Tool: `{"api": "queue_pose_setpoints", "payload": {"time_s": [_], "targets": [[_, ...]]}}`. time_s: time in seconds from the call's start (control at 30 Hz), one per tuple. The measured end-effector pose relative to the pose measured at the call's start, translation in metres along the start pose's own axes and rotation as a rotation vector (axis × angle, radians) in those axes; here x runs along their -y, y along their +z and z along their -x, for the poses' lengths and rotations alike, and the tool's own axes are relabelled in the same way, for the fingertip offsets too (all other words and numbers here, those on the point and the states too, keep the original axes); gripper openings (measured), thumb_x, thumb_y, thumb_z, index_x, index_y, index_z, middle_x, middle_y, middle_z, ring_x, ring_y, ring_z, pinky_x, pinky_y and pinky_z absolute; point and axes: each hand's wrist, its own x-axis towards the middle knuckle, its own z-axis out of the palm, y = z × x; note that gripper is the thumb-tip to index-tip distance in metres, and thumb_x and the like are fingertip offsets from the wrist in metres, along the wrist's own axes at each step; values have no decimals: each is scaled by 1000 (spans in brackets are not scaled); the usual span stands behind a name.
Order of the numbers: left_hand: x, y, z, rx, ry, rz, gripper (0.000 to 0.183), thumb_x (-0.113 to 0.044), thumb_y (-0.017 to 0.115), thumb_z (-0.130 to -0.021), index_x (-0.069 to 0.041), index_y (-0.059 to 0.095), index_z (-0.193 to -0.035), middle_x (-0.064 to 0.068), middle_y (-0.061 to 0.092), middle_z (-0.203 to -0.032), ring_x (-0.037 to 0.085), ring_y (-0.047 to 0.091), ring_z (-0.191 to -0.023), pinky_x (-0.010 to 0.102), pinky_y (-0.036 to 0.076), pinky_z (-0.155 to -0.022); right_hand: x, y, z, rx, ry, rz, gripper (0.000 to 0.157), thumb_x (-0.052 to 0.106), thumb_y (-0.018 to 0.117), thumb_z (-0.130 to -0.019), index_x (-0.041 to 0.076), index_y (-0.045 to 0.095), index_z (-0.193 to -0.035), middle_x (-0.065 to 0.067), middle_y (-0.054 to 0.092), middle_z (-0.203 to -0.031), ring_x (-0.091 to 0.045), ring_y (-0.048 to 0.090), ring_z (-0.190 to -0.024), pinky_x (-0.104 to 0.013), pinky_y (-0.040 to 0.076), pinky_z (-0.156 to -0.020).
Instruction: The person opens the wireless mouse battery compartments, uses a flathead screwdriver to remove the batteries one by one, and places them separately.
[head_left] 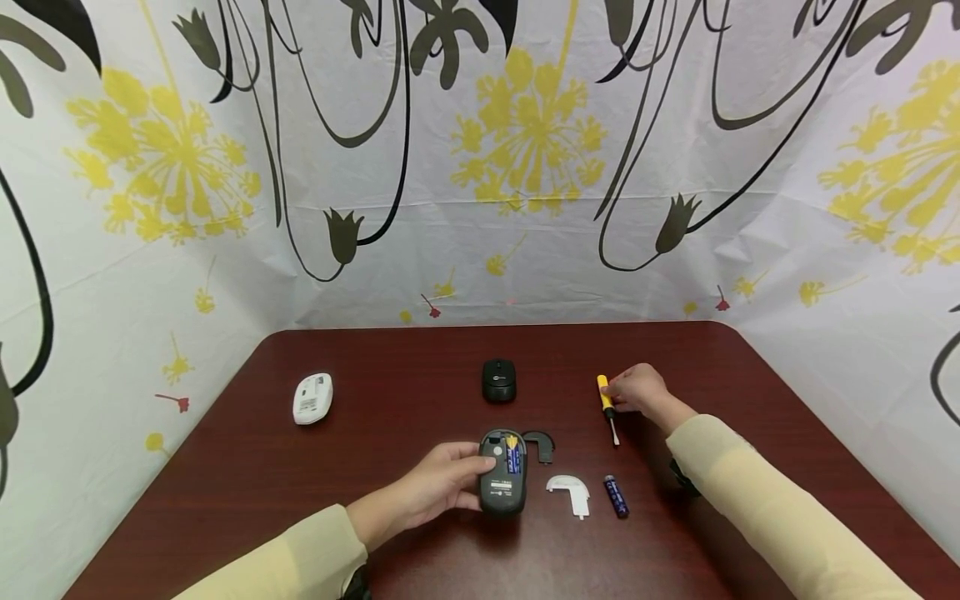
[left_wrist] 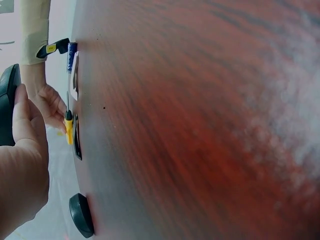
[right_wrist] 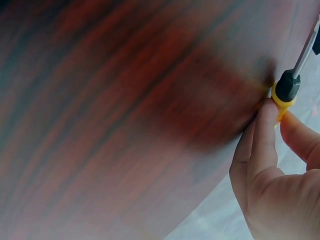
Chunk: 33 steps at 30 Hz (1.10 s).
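My left hand (head_left: 442, 479) grips a dark computer mouse (head_left: 501, 493), its underside up and thumb on top. The battery bay of the mouse is uncovered, and a blue battery (head_left: 513, 460) lies inside. At the right, my right hand (head_left: 637, 389) pinches the yellow handle of a screwdriver (head_left: 606, 398) between thumb and fingers; its metal tip points toward the near edge. The right wrist view shows the screwdriver's black collar (right_wrist: 288, 86) close up. Beside the held mouse lie a dark battery cover (head_left: 542, 447), a white battery cover (head_left: 576, 493) and a loose blue battery (head_left: 617, 497).
A black mouse (head_left: 498, 382) stands at the middle back of the dark red wooden table (head_left: 390, 392). Farther left, a white mouse (head_left: 312, 398) lies underside up. A patterned cloth (head_left: 435, 183) hangs behind and around the table.
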Motion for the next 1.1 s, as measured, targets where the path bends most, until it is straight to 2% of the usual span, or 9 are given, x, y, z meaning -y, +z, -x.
{"api": "queue_pose_setpoints", "payload": {"time_s": [0.4, 0.73, 0.9, 1.1], "targets": [[-1, 1, 1, 1, 7, -3, 43, -13, 59, -95, 13, 50, -129, 21, 66, -109, 27, 67, -95, 38, 58, -73, 0, -5, 3, 3, -3, -29, 24, 3, 63, -93, -15, 61, -108, -27, 60, -109, -24, 66, -84, -35, 59, -71], [-2, 2, 1, 5, 2, -2, 44, -13, 59, -95, 13, 49, -130, 21, 65, -111, 28, 66, -97, 39, 58, -75, 7, -10, 7, 14, -57, -111, 29, 6, 61, -95, -15, 58, -115, -23, 62, -109, -24, 65, -87, -38, 57, -78], [-2, 2, 0, 6, 5, -4, 44, -13, 59, -95, 13, 49, -129, 21, 66, -110, 28, 66, -97, 39, 58, -75, 14, -8, 15, 82, -122, -155, 36, 10, 62, -96, -15, 55, -121, -26, 60, -113, -31, 64, -99, -39, 55, -83], [-2, 2, 1, 2, -2, -9, 45, -13, 58, -96, 13, 48, -130, 22, 65, -111, 28, 66, -98, 38, 58, -74, 22, 0, 28, 172, -213, -192, 41, 12, 62, -96, -15, 52, -126, -32, 56, -122, -36, 62, -106, -45, 52, -90]]}}
